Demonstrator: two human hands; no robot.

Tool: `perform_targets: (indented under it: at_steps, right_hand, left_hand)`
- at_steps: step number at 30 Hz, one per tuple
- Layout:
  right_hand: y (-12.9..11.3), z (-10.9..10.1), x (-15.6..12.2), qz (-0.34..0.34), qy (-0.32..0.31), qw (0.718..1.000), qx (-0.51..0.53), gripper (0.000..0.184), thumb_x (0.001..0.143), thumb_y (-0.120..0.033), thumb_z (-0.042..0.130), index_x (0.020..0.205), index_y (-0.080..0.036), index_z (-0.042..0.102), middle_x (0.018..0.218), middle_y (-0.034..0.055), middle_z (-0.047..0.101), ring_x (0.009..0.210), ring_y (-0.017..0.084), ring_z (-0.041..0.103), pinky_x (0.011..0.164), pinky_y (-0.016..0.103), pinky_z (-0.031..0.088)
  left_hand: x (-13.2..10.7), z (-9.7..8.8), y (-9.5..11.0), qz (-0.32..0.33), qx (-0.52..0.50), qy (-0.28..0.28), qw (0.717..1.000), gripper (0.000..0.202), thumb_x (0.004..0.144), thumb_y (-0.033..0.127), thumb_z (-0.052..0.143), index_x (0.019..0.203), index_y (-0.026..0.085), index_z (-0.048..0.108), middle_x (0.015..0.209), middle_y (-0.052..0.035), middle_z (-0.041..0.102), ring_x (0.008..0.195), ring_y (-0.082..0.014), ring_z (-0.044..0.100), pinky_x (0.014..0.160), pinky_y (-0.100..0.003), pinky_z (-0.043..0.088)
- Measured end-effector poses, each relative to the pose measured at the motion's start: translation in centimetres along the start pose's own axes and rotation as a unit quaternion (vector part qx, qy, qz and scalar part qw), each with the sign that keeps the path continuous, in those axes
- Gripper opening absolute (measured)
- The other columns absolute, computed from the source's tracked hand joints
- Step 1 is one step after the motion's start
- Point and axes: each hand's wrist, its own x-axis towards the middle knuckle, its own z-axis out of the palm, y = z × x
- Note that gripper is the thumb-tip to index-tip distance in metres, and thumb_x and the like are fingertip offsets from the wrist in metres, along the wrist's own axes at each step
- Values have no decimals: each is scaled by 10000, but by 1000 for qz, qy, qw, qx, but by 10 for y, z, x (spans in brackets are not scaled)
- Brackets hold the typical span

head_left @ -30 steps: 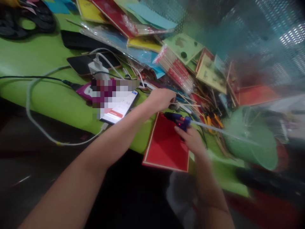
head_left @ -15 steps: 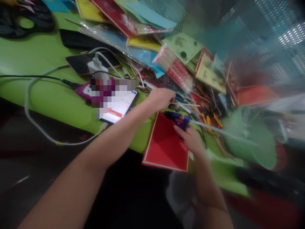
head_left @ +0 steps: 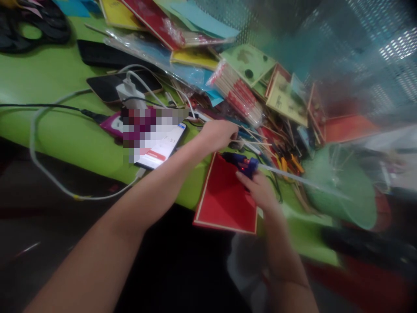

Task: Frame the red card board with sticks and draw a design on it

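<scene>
My right hand (head_left: 259, 189) grips a blue glue gun (head_left: 243, 163) with a clear glue stick (head_left: 289, 177) sticking out behind it, its nozzle pointing left over a red card (head_left: 228, 195) that overhangs the green table's (head_left: 58, 130) front edge. My left hand (head_left: 218, 134) is closed just above the card's top edge, pinching thin wooden sticks (head_left: 257, 141) near the gun's nozzle.
A phone with a lit screen (head_left: 161, 145) lies left of my left hand, with a white charger (head_left: 128, 91), cables and a dark phone (head_left: 107, 84) behind it. Stacks of coloured cards (head_left: 247, 65), packets and loose sticks crowd the back. A green bowl-like object (head_left: 342, 191) sits at right.
Almost nothing differs; both hands keep their hold, and the view has shifted slightly.
</scene>
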Motion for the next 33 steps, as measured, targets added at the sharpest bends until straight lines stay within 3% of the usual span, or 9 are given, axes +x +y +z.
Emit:
perform_targets:
  at_steps: [14, 23, 33]
  right_hand:
    - [14, -12, -10, 48, 36, 998, -11, 483, 912, -580, 650, 1212, -221, 769, 1158, 92, 804, 1121, 348, 707, 1068, 532, 494]
    - [11, -6, -4, 11, 23, 1000, -12, 483, 928, -565, 640, 1255, -228, 754, 1143, 68, 808, 1101, 326, 721, 1051, 497, 519]
    - [16, -9, -8, 37, 39, 998, -32, 478, 918, -578, 634, 1194, -210, 765, 1116, 93, 810, 1065, 338, 723, 1025, 520, 524]
  left_hand:
    - [1, 1, -2, 1, 0, 2, 1000, 294, 894, 185, 559, 1069, 255, 785, 1043, -55, 796, 954, -232, 702, 766, -308, 467]
    - [1, 1, -2, 3, 7, 1, 1000, 290, 890, 180, 559, 1059, 254, 784, 1017, -49, 799, 953, -227, 717, 738, -289, 458]
    - [1, 1, -1, 0, 3, 0, 1000, 301, 889, 174, 555, 1063, 250, 789, 1035, -56, 799, 967, -225, 713, 758, -288, 471]
